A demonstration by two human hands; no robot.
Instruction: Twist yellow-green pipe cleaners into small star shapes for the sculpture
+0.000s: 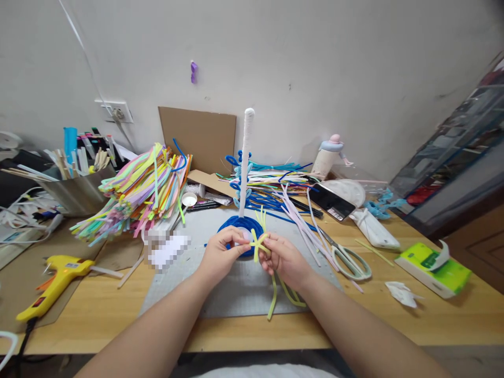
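Between my two hands is a bunch of yellow pipe cleaners (259, 244), bent into a small star-like shape, with long tails hanging below. My left hand (226, 251) is closed, thumb and forefinger pinching the star's left tip. Gripping it from the other side, my right hand (284, 257) has its fingers curled round the stems. Just behind them stands a white wrapped post (247, 157) rising from a coiled blue pipe-cleaner base (230, 227). Blue loops (235, 186) and light-blue petals cling to the post's left side. My hands partly hide the base.
A grey cutting mat (173, 294) lies under my hands. To the left are a yellow glue gun (59, 278) and a heap of coloured pipe cleaners (145, 184). Scissors (352, 262), a phone (331, 199) and a tissue pack (433, 268) lie to the right.
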